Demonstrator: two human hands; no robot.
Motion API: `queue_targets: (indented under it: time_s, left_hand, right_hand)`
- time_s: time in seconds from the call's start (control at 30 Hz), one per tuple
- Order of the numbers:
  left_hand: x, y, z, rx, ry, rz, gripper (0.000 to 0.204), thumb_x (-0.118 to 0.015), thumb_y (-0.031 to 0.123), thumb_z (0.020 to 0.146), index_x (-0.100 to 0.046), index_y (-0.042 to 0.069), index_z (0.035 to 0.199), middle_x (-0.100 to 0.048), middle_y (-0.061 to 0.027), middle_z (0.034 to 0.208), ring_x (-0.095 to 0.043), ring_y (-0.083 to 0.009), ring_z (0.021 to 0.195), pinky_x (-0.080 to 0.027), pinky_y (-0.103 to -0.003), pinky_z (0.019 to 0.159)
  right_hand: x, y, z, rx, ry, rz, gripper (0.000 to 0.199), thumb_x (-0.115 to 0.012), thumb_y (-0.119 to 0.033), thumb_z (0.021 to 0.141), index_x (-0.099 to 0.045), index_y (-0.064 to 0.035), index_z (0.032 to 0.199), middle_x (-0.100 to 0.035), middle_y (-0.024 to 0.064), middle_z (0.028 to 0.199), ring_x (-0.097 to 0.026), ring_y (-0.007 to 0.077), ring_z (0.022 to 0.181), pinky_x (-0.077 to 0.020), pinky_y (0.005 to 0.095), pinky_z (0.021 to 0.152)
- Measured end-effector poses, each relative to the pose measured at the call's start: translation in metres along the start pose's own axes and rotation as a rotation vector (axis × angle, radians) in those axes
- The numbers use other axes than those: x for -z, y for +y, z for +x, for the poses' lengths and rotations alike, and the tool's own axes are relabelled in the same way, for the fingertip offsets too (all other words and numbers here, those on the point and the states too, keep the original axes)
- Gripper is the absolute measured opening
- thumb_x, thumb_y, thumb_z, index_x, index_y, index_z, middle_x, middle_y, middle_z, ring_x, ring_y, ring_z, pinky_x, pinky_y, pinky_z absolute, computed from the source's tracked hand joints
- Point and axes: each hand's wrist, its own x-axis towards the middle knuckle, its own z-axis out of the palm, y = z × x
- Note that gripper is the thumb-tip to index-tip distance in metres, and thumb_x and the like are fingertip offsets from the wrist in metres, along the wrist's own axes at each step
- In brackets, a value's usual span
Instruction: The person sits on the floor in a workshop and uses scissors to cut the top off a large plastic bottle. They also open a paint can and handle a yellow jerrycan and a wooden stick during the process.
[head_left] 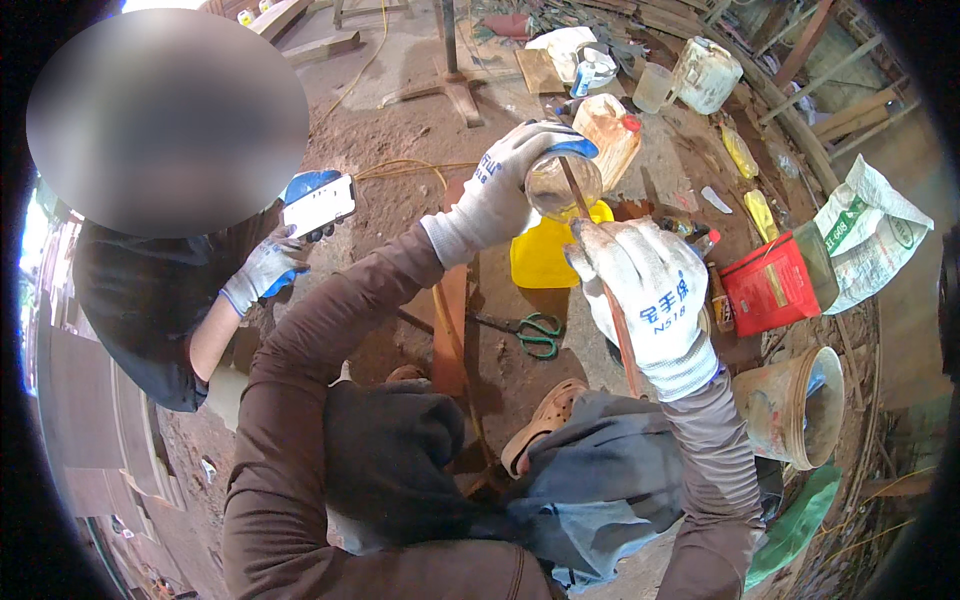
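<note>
From the head camera, the left hand (495, 185) has its fingers wrapped around a clear jar (548, 188), held up by the yellow tub (538, 262). The right hand (645, 285) grips a brown stick (619, 335), its far end crossing the jar; inside or in front, can't tell! Green-handled scissors (540, 338) lie on the ground, a red-capped jug (605, 130) sits beyond, and over left a co-worker (150, 310) holds a phone (318, 208).

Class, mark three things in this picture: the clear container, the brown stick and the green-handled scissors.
Clear container (547, 188), head view: its see-through body.
Brown stick (621, 335), head view: its lower stretch.
Green-handled scissors (521, 331), head view: where the handles meet.
</note>
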Motion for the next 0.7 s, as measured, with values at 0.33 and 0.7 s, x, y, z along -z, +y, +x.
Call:
queue_targets:
  time_s: [0.33, 0.7]
  left_hand:
    - [-0.002, -0.007, 0.001, -0.008, 0.028, 0.034, 0.054, -0.075, 0.001, 0.068, -0.063, 0.005, 0.121, -0.061, -0.0177, 0.126, -0.057, -0.0368, 0.120, -0.046, -0.041, 0.103]
    - [0.001, -0.003, 0.003, 0.035, 0.009, 0.000, 0.054, -0.081, 0.009, 0.070, -0.061, 0.004, 0.121, -0.061, -0.0174, 0.126, -0.059, -0.0344, 0.120, -0.047, -0.040, 0.103]
  right_hand:
    - [-0.001, 0.003, 0.004, -0.012, 0.062, 0.053, 0.021, -0.071, -0.013, 0.083, -0.069, -0.0047, 0.102, -0.068, 0.0117, 0.085, -0.066, 0.0289, 0.075, -0.0544, 0.0397, 0.069]
    - [0.010, 0.009, 0.004, -0.069, 0.070, 0.169, 0.021, -0.071, -0.018, 0.085, -0.071, -0.0104, 0.104, -0.069, 0.0062, 0.088, -0.066, 0.0254, 0.075, -0.0533, 0.0353, 0.066]
